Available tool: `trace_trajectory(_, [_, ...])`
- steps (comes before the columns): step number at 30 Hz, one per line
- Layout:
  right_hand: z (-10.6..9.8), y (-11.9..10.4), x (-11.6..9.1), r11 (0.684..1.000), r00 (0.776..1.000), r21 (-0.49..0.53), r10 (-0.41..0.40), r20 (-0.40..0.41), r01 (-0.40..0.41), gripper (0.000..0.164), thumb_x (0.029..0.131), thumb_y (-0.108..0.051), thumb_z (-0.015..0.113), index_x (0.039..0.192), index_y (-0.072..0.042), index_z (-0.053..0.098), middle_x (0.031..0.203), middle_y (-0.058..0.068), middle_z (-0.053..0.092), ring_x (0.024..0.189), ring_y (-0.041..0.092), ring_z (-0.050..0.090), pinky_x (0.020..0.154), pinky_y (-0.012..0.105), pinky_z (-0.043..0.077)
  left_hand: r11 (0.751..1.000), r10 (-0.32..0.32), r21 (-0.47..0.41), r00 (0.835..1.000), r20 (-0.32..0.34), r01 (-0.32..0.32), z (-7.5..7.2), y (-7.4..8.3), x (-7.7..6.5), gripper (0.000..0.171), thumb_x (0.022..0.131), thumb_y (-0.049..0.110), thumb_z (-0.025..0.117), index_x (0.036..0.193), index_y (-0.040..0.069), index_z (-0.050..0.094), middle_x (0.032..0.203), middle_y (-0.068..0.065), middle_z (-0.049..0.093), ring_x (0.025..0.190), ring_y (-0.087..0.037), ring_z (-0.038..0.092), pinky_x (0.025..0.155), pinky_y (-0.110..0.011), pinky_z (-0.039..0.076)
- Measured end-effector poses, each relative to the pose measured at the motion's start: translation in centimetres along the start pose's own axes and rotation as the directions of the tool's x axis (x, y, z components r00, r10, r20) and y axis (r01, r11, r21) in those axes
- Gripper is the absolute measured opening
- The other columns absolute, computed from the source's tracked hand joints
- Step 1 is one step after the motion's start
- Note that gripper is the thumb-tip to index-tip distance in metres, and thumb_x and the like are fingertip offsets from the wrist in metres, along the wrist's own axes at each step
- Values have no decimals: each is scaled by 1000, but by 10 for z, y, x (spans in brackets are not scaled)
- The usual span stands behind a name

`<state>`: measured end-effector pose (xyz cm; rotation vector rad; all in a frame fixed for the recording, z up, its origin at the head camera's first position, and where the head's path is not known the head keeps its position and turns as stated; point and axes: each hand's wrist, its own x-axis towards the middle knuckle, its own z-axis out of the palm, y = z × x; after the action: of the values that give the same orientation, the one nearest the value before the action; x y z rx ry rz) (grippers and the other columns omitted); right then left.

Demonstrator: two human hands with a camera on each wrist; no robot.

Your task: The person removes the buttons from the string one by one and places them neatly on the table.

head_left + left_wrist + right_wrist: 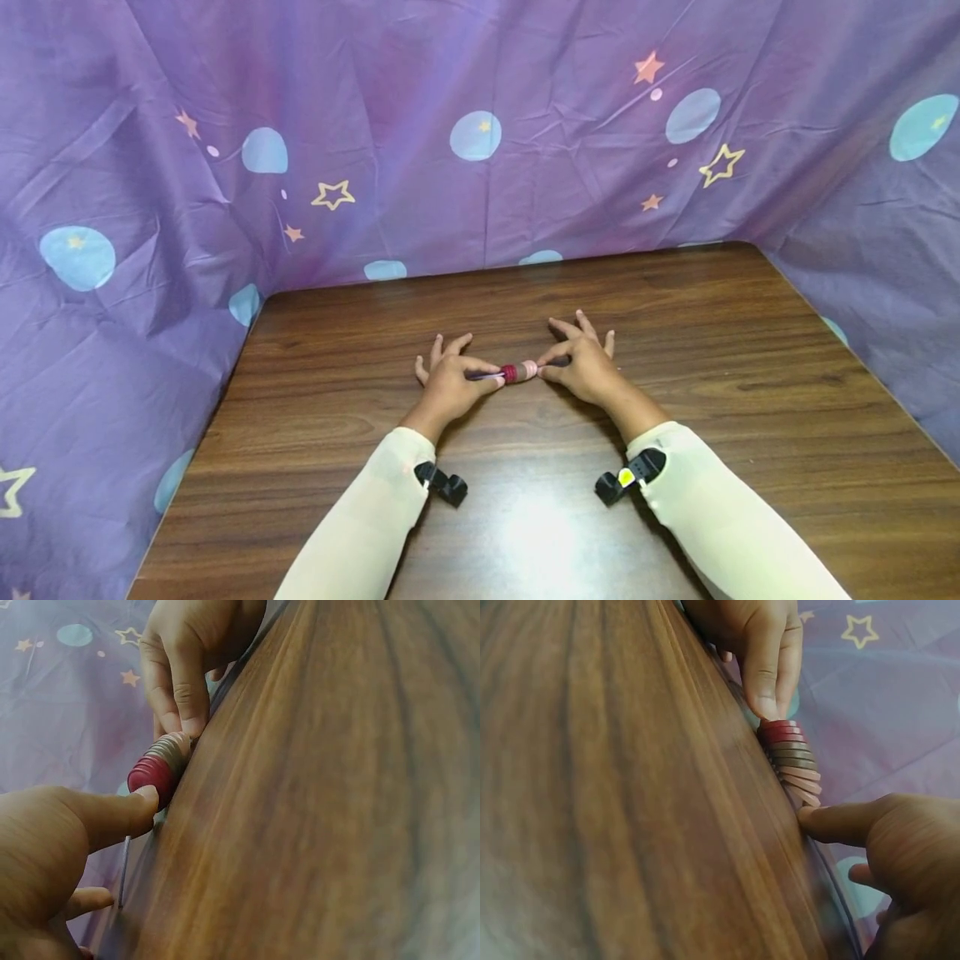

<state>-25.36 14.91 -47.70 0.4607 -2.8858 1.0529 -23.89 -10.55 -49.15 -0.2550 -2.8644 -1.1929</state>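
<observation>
Counter (750,375) is glossy woodgrain; purple star-print cloth (397,92) borders three sides. Your left hand (450,382) and right hand (590,367), fingers clamped on a cord (124,870), flank the red-brown-pink discs (520,372) at mid-counter.

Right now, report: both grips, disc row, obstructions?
Left grip pinching at red end; right grip pinching at pink end. Disc row between them. No obstruction visible.

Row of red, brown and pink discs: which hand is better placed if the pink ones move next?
Likely the right hand: its thumb and finger pinch beside the pink discs. The left hand has its grip at the opposite end, by the dark red discs, with the brown discs between.
</observation>
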Motion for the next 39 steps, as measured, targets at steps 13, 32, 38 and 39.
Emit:
trace_trajectory(13, [5, -5, -4, 1000, 1000, 7, 25, -17, -25, 9, 94, -17, 83, 86, -17, 79, 166, 16, 53, 167, 47, 19, 122, 87, -8, 999, 35, -24, 999, -31, -36, -5, 9, -8, 8, 91, 30, 87, 88, 22, 88, 167, -12, 53, 167, -56, 13, 124, -83, -8])
trace_trajectory(32, [8, -8, -8, 991, 989, -38, -128, -74, 126, 16, 101, -5, 69, 89, -10, 58, 106, 15, 67, 108, 38, 56, 99, 58, 46, 989, 83, -114, 992, -96, -94, -7, 14, -10, 14, 95, 25, 84, 93, 11, 87, 157, -12, 61, 165, -44, 21, 126, -78, 2])
trace_trajectory(38, [5, -8, -8, 961, 981, 205, -167, -98, 185, 17, 105, 0, 62, 91, -4, 54, 113, 22, 75, 113, 42, 68, 102, 54, 53, 978, 135, -141, 982, -134, -153, -9, 16, -12, 15, 96, 23, 83, 95, 9, 86, 155, -14, 61, 161, -48, 26, 125, -78, 5])
trace_trajectory(39, [4, -8, -8, 953, 982, 243, -164, -93, 182, 17, 106, 0, 60, 91, -4, 54, 114, 23, 76, 114, 40, 70, 103, 52, 54, 977, 137, -144, 982, -134, -156, -9, 16, -13, 15, 96, 23, 83, 95, 9, 86, 156, -14, 60, 161, -48, 26, 125, -77, 5])
